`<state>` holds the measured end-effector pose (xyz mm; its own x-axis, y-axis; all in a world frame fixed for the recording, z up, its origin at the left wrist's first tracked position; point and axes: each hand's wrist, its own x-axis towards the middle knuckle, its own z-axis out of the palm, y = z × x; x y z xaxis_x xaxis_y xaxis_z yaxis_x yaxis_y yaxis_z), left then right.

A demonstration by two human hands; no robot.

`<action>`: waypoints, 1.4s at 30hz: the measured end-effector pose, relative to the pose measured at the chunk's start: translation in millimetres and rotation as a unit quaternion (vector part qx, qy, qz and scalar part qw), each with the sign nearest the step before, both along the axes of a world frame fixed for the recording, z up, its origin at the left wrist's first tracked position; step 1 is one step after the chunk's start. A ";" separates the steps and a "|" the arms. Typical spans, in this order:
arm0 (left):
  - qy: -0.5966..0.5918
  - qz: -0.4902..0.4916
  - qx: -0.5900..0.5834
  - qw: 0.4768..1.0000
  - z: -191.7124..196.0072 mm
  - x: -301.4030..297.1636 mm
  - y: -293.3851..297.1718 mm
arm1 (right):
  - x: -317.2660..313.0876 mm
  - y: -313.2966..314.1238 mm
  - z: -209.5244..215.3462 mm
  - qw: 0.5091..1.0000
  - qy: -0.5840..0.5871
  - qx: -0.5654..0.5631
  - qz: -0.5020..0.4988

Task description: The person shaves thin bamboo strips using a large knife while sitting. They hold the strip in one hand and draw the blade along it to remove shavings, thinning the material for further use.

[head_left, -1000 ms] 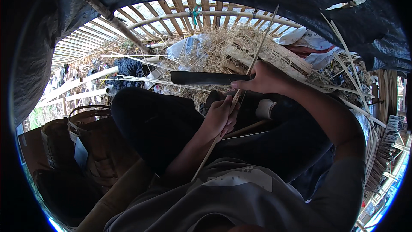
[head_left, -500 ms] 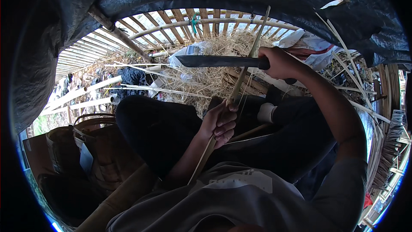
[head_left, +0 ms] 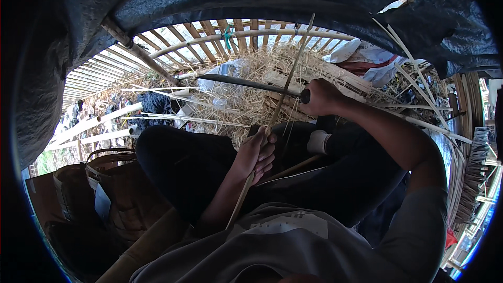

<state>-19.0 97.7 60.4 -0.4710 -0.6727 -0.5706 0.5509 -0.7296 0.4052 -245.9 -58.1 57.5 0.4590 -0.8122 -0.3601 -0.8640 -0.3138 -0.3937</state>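
Just below the middle, toward 6 o'clock, the left hand (head_left: 254, 158) is holding a long, thin strip (head_left: 280, 108). Its fingers are curling right around it. The strip is slanting across the person's lap, with its top end pointing to 1 o'clock and its low end pointing between 6 and 7.

Up at 2 o'clock, the right hand (head_left: 320, 97) is making a fist around the handle of a long knife (head_left: 246, 82). The dark blade is pointing to 10 o'clock and crossing the strip close to the handle; I cannot tell if they are touching. Thin slivers (head_left: 288, 131) are hanging beside the strip, above the left hand.

Straw (head_left: 257, 65) is lying at 12 o'clock, and a slatted fence (head_left: 262, 33) is standing behind it. A black sheet (head_left: 236, 0) is hanging over the top. Pale poles (head_left: 118, 114) are lying at 9 o'clock. Brown baskets (head_left: 123, 199) are sitting at 8 o'clock.
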 end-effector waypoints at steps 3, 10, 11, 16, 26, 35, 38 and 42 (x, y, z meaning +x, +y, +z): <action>-0.027 0.007 -0.004 1.000 7.2 3.7 -1.8 | 12.0 18.7 9.9 0.999 -0.011 0.023 0.040; -0.059 0.011 0.002 0.998 3.9 -2.6 -6.6 | 12.3 5.1 6.8 0.992 0.048 -0.016 0.111; -0.060 0.013 0.007 0.998 5.5 -1.2 -6.1 | 8.5 -0.4 3.9 0.991 0.052 -0.048 0.111; -0.062 -0.014 -0.005 0.998 24.0 -2.8 2.1 | -74.4 -76.2 -1.1 0.982 0.091 -0.097 -0.131; -0.260 -0.042 -0.078 0.962 -8.2 -6.2 3.2 | 8.1 1.1 12.1 0.994 0.064 0.011 0.084; -0.205 -0.033 -0.058 0.976 26.2 2.1 12.1 | -75.8 -90.8 9.2 0.977 0.133 -0.129 -0.110; -0.168 -0.019 -0.048 0.984 23.8 -4.0 5.9 | -75.8 -75.8 -2.5 0.994 0.033 -0.078 -0.075; -0.196 -0.015 -0.004 0.980 12.1 1.2 6.5 | 0.9 -11.8 2.5 0.997 0.033 -0.014 0.063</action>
